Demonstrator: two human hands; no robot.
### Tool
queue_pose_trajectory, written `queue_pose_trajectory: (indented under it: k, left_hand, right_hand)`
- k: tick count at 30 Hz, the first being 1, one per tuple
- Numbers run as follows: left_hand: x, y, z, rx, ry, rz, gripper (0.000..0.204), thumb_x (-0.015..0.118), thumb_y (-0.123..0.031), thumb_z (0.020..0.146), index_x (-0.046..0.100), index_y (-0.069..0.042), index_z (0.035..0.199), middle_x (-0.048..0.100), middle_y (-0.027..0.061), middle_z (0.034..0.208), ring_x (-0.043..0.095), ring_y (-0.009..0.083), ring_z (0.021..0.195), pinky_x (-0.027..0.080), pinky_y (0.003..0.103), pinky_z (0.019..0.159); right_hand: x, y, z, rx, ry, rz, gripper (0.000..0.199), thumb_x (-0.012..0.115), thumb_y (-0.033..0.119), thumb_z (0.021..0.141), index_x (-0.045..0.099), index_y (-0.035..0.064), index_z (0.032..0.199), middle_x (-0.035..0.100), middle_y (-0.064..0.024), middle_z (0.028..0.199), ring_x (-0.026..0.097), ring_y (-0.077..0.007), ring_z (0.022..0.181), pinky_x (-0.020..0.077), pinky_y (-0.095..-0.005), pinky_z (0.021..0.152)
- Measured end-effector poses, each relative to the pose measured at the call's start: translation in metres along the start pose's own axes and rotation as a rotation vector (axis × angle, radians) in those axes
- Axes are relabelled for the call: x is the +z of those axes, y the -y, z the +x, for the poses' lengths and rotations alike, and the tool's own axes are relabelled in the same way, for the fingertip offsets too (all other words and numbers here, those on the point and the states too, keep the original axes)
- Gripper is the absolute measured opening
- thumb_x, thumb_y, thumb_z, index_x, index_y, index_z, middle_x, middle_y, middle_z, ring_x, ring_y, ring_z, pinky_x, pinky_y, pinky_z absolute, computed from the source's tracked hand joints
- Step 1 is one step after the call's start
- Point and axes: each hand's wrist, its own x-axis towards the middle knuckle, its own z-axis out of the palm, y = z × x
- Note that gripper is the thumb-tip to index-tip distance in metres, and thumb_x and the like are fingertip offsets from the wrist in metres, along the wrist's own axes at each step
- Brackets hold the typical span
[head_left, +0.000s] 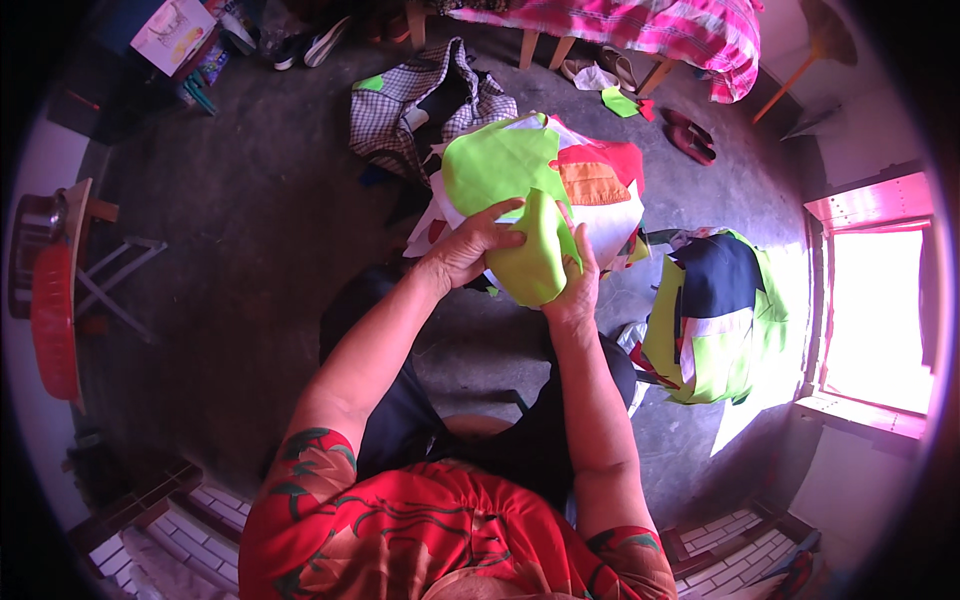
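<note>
Your lap is nearest, with the scrap pile [590,190] beyond your knees. Both grips pinch one green piece [535,255] above it: left hand [465,250] on its top edge, right hand [578,290] beneath. Tug unevenly and it could slip, or drag loose scraps onto the floor [240,230].

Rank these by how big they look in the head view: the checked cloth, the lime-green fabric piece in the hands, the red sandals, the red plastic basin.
1. Checked cloth
2. Lime-green fabric piece, though nearness to the camera enlarges it
3. Red plastic basin, seen edge-on, so unsure
4. Red sandals
</note>
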Motion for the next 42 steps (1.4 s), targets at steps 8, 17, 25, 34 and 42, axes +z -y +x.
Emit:
queue_pose_trajectory:
  k: [8,17,25,34,42]
  left_hand:
    - [-0.007,-0.018,0.001,0.260,-0.187,-0.063,0.054,0.063,0.003,0.078,0.046,-0.007,0.129,0.059,0.0080,0.113,0.056,0.0198,0.106,0.044,0.034,0.094]
    - [-0.015,-0.028,0.002,0.358,-0.274,-0.094,0.045,0.064,0.004,0.076,0.052,-0.005,0.118,0.061,0.0061,0.108,0.060,0.0184,0.099,0.048,0.034,0.089]
    - [-0.014,-0.022,0.001,0.400,-0.264,0.032,0.049,0.058,0.004,0.077,0.046,-0.003,0.124,0.057,0.0067,0.113,0.055,0.0183,0.105,0.044,0.033,0.093]
    - [-0.014,-0.021,0.001,0.342,-0.316,0.180,0.058,0.056,0.004,0.079,0.035,-0.003,0.133,0.056,0.0103,0.117,0.057,0.0182,0.101,0.050,0.033,0.082]
    - [-0.002,-0.035,-0.003,0.173,-0.394,0.189,0.055,0.057,-0.007,0.085,0.031,-0.005,0.134,0.055,0.0122,0.113,0.062,0.0233,0.094,0.058,0.034,0.062]
  right_hand:
    - [0.003,-0.011,-0.001,0.055,0.096,0.175,0.069,0.042,0.055,0.090,0.036,0.0041,0.135,0.041,-0.0125,0.137,0.040,-0.0284,0.125,0.0276,-0.0434,0.106]
    - [0.001,-0.030,-0.001,0.007,0.101,-0.131,0.060,0.057,0.035,0.087,0.033,0.0125,0.138,0.037,-0.0086,0.140,0.034,-0.0272,0.130,0.0253,-0.0473,0.107]
    - [0.010,-0.029,-0.005,-0.187,0.003,-0.374,0.092,0.063,0.012,0.083,-0.003,0.0237,0.146,0.033,-0.0126,0.139,0.043,-0.0269,0.122,0.0405,-0.0426,0.096]
    - [0.008,-0.031,0.002,-0.448,-0.119,-0.601,0.092,0.057,-0.014,0.076,0.009,0.0198,0.147,0.045,-0.0090,0.128,0.050,-0.0211,0.110,0.0473,-0.0321,0.086]
    - [0.031,0.024,0.042,-0.481,-0.085,-0.721,0.084,0.053,-0.013,0.077,0.011,0.0123,0.145,0.051,-0.0159,0.117,0.056,-0.0240,0.096,0.0468,-0.0335,0.085]
